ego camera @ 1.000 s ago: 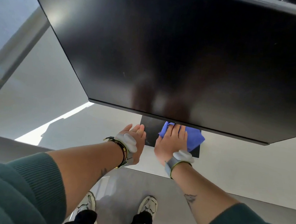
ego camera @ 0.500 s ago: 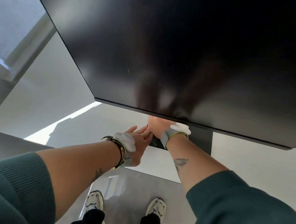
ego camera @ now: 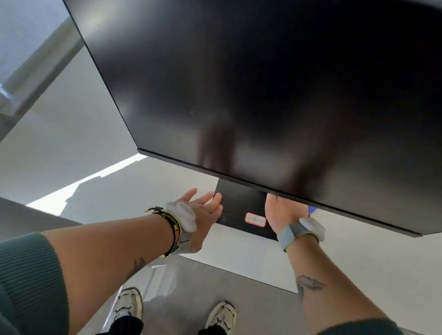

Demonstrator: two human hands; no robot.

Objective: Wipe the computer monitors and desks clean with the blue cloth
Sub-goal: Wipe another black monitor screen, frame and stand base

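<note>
Head, left hand [ego camera: 203, 210]: fingers straight, at stand base [ego camera: 237, 206]
Right hand [ego camera: 281, 214]: fingers hidden, cannot tell
Progress: likely mid-wipe under monitor [ego camera: 254, 73]

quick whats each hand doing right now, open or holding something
Left hand: open, fingers straight, at the edge of the monitor stand.
Right hand: cannot tell; fingers hidden under the monitor, blue cloth peeking out beside it.

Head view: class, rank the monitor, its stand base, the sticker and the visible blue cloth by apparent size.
1. monitor
2. stand base
3. sticker
4. blue cloth: only a sliver shows past the monitor's edge. The rest is hidden, so its true size is unknown.
</note>
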